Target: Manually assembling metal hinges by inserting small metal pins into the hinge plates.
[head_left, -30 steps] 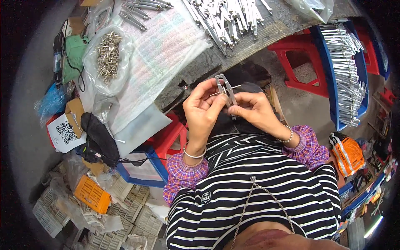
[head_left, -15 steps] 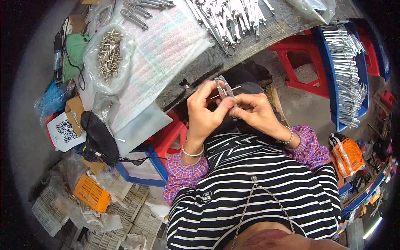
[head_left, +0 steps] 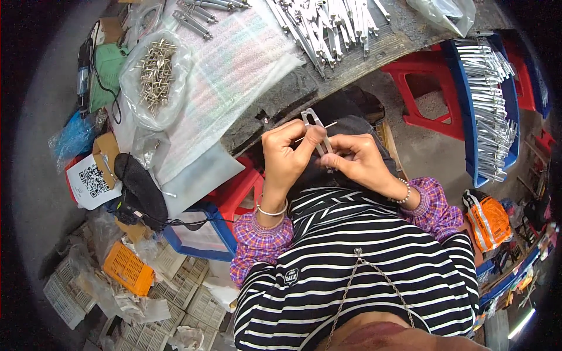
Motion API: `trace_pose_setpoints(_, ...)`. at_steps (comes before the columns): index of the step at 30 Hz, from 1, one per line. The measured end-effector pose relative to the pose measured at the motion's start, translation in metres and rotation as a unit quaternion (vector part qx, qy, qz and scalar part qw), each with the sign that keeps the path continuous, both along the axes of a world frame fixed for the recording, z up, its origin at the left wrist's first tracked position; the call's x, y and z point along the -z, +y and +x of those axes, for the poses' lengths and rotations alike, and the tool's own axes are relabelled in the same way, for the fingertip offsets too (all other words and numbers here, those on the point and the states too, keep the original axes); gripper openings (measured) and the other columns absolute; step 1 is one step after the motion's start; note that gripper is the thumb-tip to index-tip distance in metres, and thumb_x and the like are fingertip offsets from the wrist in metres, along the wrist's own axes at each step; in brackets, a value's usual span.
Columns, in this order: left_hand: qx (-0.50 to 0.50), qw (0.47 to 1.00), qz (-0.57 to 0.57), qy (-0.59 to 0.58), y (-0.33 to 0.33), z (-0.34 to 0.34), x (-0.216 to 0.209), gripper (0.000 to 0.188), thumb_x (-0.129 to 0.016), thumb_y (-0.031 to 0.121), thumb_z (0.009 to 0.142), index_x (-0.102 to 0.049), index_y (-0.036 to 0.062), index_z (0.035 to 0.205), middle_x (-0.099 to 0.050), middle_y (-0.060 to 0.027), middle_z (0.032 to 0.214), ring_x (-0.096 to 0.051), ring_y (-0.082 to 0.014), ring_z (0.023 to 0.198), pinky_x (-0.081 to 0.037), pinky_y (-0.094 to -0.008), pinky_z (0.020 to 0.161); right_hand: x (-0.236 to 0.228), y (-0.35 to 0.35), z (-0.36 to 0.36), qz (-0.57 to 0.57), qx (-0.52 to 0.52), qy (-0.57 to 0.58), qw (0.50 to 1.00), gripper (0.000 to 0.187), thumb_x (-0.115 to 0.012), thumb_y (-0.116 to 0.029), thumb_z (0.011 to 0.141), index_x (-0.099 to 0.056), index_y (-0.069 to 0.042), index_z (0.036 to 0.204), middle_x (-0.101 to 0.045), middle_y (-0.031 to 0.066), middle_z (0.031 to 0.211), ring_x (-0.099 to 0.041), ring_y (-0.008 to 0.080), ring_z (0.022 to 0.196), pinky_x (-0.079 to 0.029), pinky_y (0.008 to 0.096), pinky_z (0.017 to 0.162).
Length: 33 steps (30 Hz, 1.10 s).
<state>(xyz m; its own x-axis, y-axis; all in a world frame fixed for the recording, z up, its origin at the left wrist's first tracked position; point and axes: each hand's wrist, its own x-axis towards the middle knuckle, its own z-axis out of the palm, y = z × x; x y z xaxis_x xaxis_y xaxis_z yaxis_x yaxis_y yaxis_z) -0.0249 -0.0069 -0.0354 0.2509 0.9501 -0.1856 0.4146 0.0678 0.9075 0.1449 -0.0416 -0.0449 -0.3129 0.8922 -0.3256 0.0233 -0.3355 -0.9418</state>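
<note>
Over my lap, both hands are closed on a slim silver metal part with two arms and a gap between them. A thin metal pin sticks out crosswise from it. My left hand pinches its left side, with the thumb pressed on the part near the pin. From the right, my right hand grips the lower end between thumb and fingers. The fingers hide where the pin meets the part. Nearby on the table, an open clear plastic bag holds many loose metal pins.
Silver metal bars lie heaped on the worn table. More metal parts rest on foam sheeting. At right stand a red stool and a blue crate of parts. A dark pouch sits at left.
My left thumb has moved up and lies higher on the metal part, near the pin. My right hand stays almost in place, still gripping the lower end.
</note>
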Motion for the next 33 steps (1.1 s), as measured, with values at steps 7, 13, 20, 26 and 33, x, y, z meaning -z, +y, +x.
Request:
trace_pose_setpoints(7,-0.002,0.999,0.045,-0.017,-0.003,0.002,0.001,0.019,-0.069,0.011,0.074,-0.058,-0.0035,0.075,-0.052,-0.0066,0.064,-0.047,-0.0093,0.053,-0.038,-0.0241,0.048,0.000,0.000,0.000,-0.007,-0.009,0.008,1.000,0.019,-0.067,-0.008,0.074,-0.064,0.003,0.089,-0.063,0.0082,0.070,-0.056,0.0073,0.063,-0.046,0.0235,0.055)
trace_pose_setpoints(13,-0.149,0.979,-0.018,-0.137,-0.004,0.019,-0.001,0.018,-0.072,0.012,0.072,-0.061,-0.0016,0.068,-0.051,-0.0062,0.055,-0.049,-0.0100,0.052,-0.035,-0.0255,0.045,0.008,-0.002,-0.002,-0.018,0.011,0.032,0.999,0.018,-0.067,-0.008,0.074,-0.064,0.003,0.089,-0.063,0.0071,0.069,-0.056,0.0067,0.062,-0.046,0.0229,0.056)
trace_pose_setpoints(20,-0.037,0.999,0.013,-0.038,-0.003,0.010,-0.001,0.017,-0.071,0.012,0.072,-0.061,-0.0015,0.069,-0.053,-0.0073,0.057,-0.051,-0.0132,0.051,-0.036,-0.0258,0.047,0.005,0.000,0.000,-0.008,0.013,0.023,1.000,0.018,-0.067,-0.007,0.074,-0.064,0.003,0.089,-0.063,0.0070,0.068,-0.056,0.0076,0.061,-0.046,0.0235,0.055)
trace_pose_setpoints(26,-0.040,0.999,0.033,-0.005,-0.004,0.006,-0.002,0.022,-0.070,0.014,0.075,-0.058,-0.0020,0.067,-0.050,-0.0056,0.056,-0.043,-0.0097,0.050,-0.033,-0.0267,0.046,-0.005,0.003,0.001,-0.013,-0.023,-0.012,1.000,0.019,-0.067,-0.009,0.074,-0.064,0.002,0.089,-0.063,0.0072,0.069,-0.056,0.0080,0.062,-0.045,0.0236,0.055)
trace_pose_setpoints(33,-0.210,0.960,-0.044,-0.182,-0.008,0.027,-0.003,0.025,-0.070,0.017,0.076,-0.058,-0.0017,0.065,-0.053,-0.0072,0.056,-0.042,-0.0089,0.048,-0.031,-0.0271,0.044,0.008,-0.003,-0.003,-0.019,0.007,0.018,1.000,0.019,-0.067,-0.010,0.075,-0.064,0.002,0.090,-0.063,0.0055,0.070,-0.055,0.0066,0.062,-0.045,0.0232,0.055)
